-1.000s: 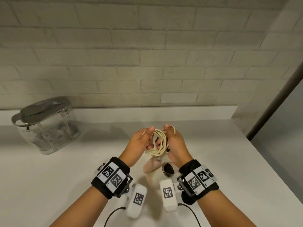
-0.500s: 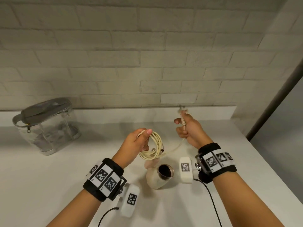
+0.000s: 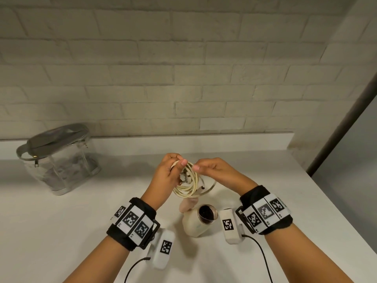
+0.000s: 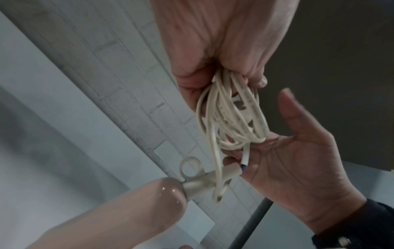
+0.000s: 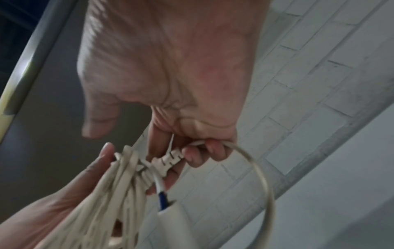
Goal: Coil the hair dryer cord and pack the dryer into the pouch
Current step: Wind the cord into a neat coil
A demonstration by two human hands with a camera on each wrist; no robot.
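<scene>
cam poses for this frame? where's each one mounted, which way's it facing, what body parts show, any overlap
Head: on the head, facing forward and down at the counter, pouch and dryer; both forearms show.
Left wrist: looks along the left hand up at the wall; right hand opposite.
Right wrist: looks along the right hand; left hand lower left.
Shared: the coiled cord.

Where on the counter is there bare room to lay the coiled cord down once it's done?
Bare counter lies between the pouch and the left hand, and to the right of the right hand toward the counter's edge. It is crowded in the middle: the hair dryer lies under the cord and both wrists.
</scene>
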